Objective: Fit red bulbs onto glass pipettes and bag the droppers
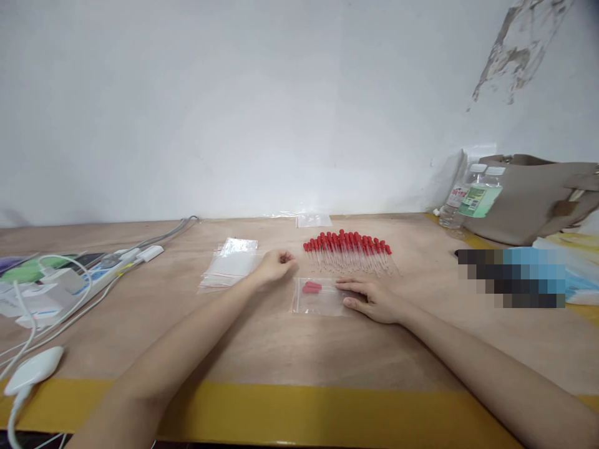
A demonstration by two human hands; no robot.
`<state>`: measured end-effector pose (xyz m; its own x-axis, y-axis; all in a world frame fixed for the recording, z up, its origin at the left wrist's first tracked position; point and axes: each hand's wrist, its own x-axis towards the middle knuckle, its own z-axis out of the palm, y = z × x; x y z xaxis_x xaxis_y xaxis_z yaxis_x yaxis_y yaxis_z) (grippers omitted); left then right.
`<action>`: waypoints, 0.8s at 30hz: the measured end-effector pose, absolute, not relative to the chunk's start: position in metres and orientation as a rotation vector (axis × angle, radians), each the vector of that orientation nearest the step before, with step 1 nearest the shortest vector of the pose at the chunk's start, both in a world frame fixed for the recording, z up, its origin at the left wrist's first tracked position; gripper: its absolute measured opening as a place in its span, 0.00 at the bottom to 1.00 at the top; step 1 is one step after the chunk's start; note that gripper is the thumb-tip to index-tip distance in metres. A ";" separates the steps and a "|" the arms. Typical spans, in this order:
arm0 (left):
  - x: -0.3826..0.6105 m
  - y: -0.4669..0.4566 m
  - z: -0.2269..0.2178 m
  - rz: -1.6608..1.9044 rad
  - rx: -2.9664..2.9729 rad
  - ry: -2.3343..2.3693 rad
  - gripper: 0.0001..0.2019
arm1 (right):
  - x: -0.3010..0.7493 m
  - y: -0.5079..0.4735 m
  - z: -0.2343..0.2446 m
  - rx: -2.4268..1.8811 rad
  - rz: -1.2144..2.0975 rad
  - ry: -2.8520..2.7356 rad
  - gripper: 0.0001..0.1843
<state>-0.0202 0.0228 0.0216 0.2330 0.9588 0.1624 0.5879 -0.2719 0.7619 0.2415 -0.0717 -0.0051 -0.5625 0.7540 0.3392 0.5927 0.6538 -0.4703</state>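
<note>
A clear zip bag [322, 305] lies flat on the table with two red rubber bulbs [312, 287] showing through its plastic. My right hand [377, 300] rests on the bag's right end, its fingers stretched out. Just beyond the bag's upper left corner is my left hand [276, 265], fingers curled in; anything between them is hidden. Behind the bag, droppers [349, 243] with red bulbs and thin clear tubes lie side by side in a fan, bulbs toward the wall. Left of my left hand sits a stack of clear zip bags [229, 265].
On the left are a power strip [105, 268], white chargers [51, 296] and cables. Another clear bag [314, 220] lies by the wall. Plastic bottles [482, 193] and a taupe handbag [538, 199] stand at the right. Yellow tape [299, 411] runs along the front edge.
</note>
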 end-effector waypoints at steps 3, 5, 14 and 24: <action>0.001 0.049 0.023 0.899 1.910 1.536 0.11 | 0.242 -0.072 -0.005 -1.045 0.400 -2.360 0.25; 0.015 0.064 0.023 0.908 1.864 1.613 0.11 | 0.242 -0.072 -0.005 -1.039 0.403 -2.361 0.25; 0.039 0.089 0.016 0.906 1.659 1.687 0.09 | 0.240 -0.074 -0.002 -1.025 0.403 -2.357 0.25; -0.030 0.022 0.046 1.329 1.409 1.358 0.13 | 0.241 -0.073 -0.005 -1.048 0.435 -2.354 0.25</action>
<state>-0.0297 0.0218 0.0458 -0.1056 0.9795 0.1713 0.1919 -0.1489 0.9700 0.2412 -0.0733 -0.0051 -0.5637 0.7571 0.3301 0.5894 0.6487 -0.4815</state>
